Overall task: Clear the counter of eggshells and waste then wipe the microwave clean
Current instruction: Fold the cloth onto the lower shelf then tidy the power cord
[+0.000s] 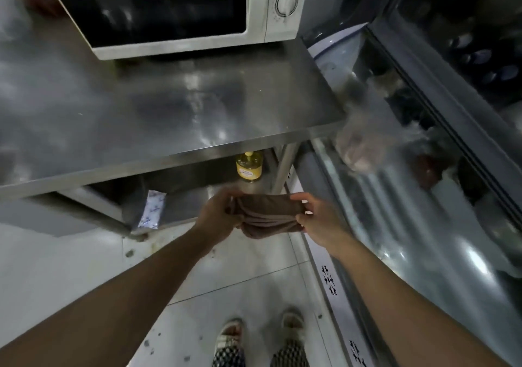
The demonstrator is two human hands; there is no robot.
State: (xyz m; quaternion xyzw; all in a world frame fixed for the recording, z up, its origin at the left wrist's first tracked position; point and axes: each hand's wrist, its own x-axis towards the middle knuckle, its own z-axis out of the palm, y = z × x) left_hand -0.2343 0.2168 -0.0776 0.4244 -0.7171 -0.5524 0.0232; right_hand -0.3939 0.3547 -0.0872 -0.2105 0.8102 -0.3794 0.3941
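Microwave (pixel 180 13) waits at twelve o'clock while left hand (pixel 217 214) and right hand (pixel 316 219) both grip the folded brown cloth (pixel 268 214), so wiping looks next.

Glossy steel counter (pixel 180 106) — matt cloth (pixel 265 214)

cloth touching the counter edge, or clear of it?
Apart. Head view: the cloth, held by the left hand and right hand, sits below the counter edge, with the lower shelf visible between.
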